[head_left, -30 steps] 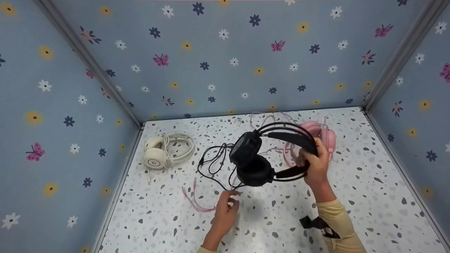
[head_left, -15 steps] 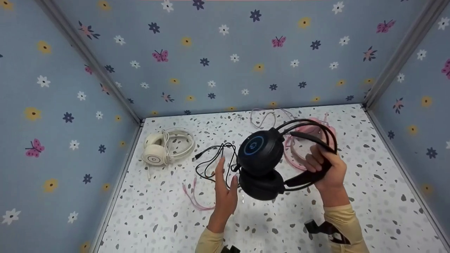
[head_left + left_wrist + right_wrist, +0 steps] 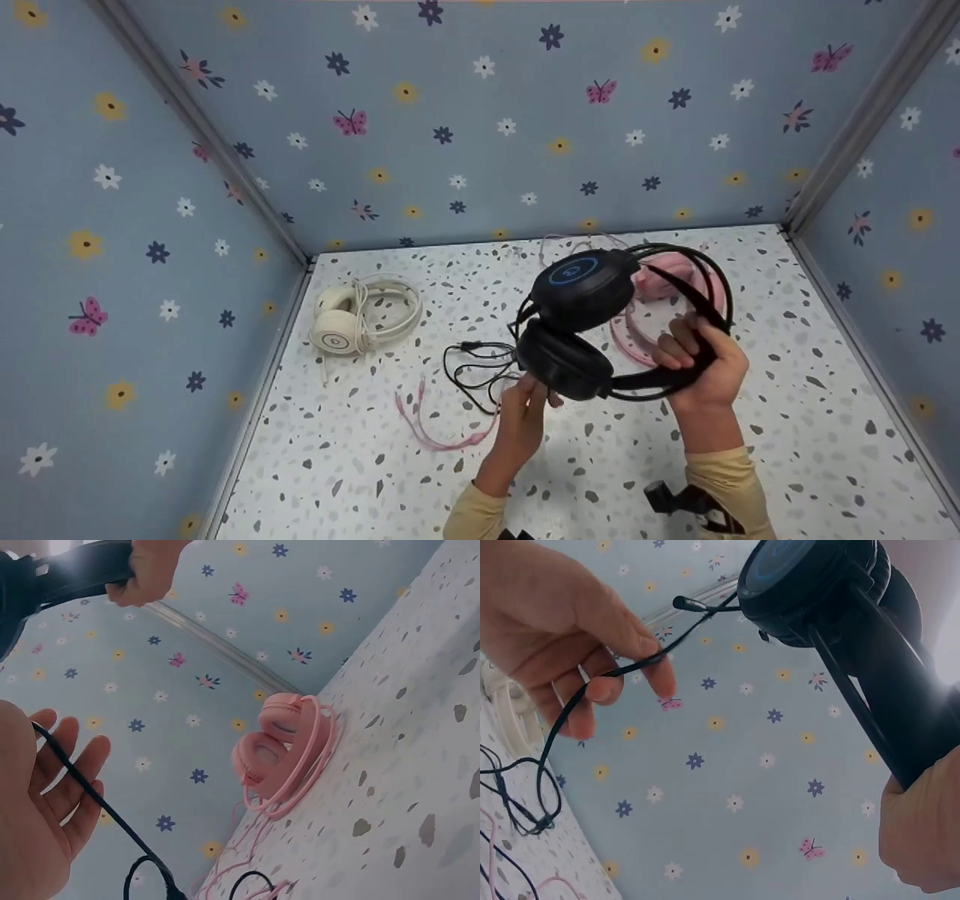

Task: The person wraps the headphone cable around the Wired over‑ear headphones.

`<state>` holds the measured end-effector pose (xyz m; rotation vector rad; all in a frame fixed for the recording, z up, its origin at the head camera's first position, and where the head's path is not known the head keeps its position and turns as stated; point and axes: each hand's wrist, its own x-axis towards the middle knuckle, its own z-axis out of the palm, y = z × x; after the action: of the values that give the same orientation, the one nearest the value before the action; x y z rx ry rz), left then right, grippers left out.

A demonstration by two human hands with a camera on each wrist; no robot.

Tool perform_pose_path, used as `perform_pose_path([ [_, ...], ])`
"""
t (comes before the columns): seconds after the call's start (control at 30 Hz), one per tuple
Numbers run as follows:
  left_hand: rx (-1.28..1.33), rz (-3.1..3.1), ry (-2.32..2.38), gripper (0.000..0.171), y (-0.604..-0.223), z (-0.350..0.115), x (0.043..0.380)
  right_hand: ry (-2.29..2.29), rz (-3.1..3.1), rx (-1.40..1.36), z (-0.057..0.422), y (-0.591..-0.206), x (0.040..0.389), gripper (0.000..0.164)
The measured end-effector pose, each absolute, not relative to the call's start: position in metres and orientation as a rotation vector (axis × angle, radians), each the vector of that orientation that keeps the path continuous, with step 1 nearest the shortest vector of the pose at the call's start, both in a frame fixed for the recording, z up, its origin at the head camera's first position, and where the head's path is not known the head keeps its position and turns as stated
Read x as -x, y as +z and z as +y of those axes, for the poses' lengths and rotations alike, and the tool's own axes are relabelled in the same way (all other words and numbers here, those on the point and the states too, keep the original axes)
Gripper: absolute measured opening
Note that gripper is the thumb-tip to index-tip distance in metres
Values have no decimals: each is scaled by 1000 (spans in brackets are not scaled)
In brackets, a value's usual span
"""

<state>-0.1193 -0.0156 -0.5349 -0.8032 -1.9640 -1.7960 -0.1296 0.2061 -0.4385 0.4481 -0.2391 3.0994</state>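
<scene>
My right hand (image 3: 709, 371) grips the headband of black over-ear headphones (image 3: 585, 289), held up above the speckled table with the ear cups toward the left. A blue ring logo shows on the upper cup. In the right wrist view a thin boom microphone (image 3: 690, 604) juts from one cup. Just below the cups, my left hand (image 3: 523, 420) pinches the black headphone cable (image 3: 114, 811) between thumb and index finger, the other fingers loosely spread. The rest of that cable trails in loops onto the table at the left.
Pink headphones (image 3: 667, 279) lie at the back right, partly hidden behind the black pair. White headphones (image 3: 335, 330), their cord wrapped around them, lie at the back left. A pink cable end (image 3: 442, 448) curves across the table near my left hand. Flowered walls (image 3: 480, 120) enclose the table.
The black headphones have moved right and tilted, bringing the logo side into view. My left hand opened and reached up, then came right, below the cups, and took hold of the cable.
</scene>
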Motion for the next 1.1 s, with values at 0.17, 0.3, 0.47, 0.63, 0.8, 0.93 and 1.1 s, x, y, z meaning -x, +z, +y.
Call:
perform_pose_path([
  [0.17,649,-2073,-1779,19,-547,3,118,3033,-239,-296,199,-439,132,25],
  [0.3,542,-2297,-1509,22,-545,10,112,2918,-305,-156,194,-442,136,26],
  [0.47,679,-2516,-1055,19,-536,16,107,2592,-537,-86,182,-450,142,21],
  [0.63,873,-2598,-686,14,-521,17,103,2283,-814,-70,173,-460,147,14],
  [0.8,1072,-2699,-434,25,-497,1,104,2138,-1014,-68,172,-470,150,12],
  [0.93,1326,-2725,-373,26,-466,-18,110,2024,-1228,-69,174,-480,147,12],
  [1.1,1576,-2632,-474,27,-422,-36,126,1732,-1644,-76,173,-491,147,14],
])
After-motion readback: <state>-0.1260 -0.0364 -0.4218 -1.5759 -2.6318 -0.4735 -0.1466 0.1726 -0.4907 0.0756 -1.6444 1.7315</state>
